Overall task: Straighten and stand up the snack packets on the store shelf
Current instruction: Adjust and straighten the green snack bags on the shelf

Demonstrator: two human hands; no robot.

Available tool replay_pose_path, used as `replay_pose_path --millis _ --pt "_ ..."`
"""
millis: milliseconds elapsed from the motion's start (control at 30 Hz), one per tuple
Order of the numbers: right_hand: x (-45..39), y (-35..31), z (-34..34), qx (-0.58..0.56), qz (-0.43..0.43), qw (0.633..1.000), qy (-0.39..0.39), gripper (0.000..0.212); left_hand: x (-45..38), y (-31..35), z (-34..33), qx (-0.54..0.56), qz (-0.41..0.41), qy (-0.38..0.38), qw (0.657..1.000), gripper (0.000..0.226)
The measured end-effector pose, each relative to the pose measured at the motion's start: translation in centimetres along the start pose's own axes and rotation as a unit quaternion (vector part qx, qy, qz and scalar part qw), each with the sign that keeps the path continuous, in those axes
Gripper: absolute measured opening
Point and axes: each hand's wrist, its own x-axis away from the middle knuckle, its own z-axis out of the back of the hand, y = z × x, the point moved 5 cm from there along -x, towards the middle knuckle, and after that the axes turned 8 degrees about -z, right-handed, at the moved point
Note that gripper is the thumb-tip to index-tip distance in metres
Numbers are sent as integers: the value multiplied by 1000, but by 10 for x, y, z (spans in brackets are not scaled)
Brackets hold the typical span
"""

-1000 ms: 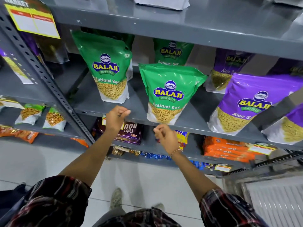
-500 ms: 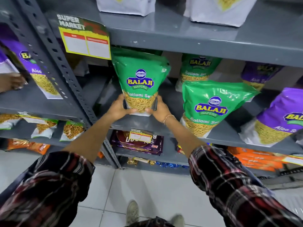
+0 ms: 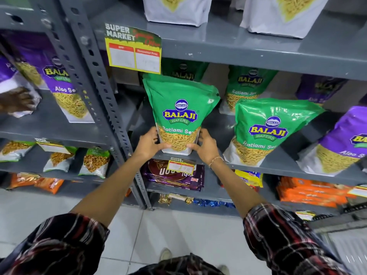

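We see the grey metal shelf (image 3: 248, 170) crossing the middle of the frame, with a green Balaji Ratlami Sev packet (image 3: 179, 114) standing upright at its front edge in the centre. To its right a second green packet (image 3: 268, 132) leans, and a purple Aloo Sev packet (image 3: 341, 143) sits at the right edge. Our left hand (image 3: 150, 143) and right hand (image 3: 204, 144) clasp the centre packet's lower sides, thumbs across its base.

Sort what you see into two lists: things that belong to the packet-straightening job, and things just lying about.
Job: held green packet, left hand, right hand, leaning green packet, purple packet, shelf.

Just there: price card, biscuit packs, orange packs.
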Motion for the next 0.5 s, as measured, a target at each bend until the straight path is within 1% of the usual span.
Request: replay_pose_path --millis 200,300,367,400,467,500 --pt "17 -1 -3 -10 -15 1000 2 51 13 4 2 0 -6 1 1000 65" --pt "23 -10 0 30 -12 999 -16 57 15 4 4 -27 -11 -6 1000 68" --pt "27 -21 7 60 -7 998 -24 70 16 3 2 -24 -2 -24 999 84" --pt "30 -31 13 44 -2 999 -13 79 18 2 -1 -14 7 -32 999 96" --pt "37 -58 32 -46 27 998 34 89 21 1 -7 11 23 -28 999 112" --pt "41 -74 43 -77 55 994 60 88 22 1 -11 18 29 -17 999 113"
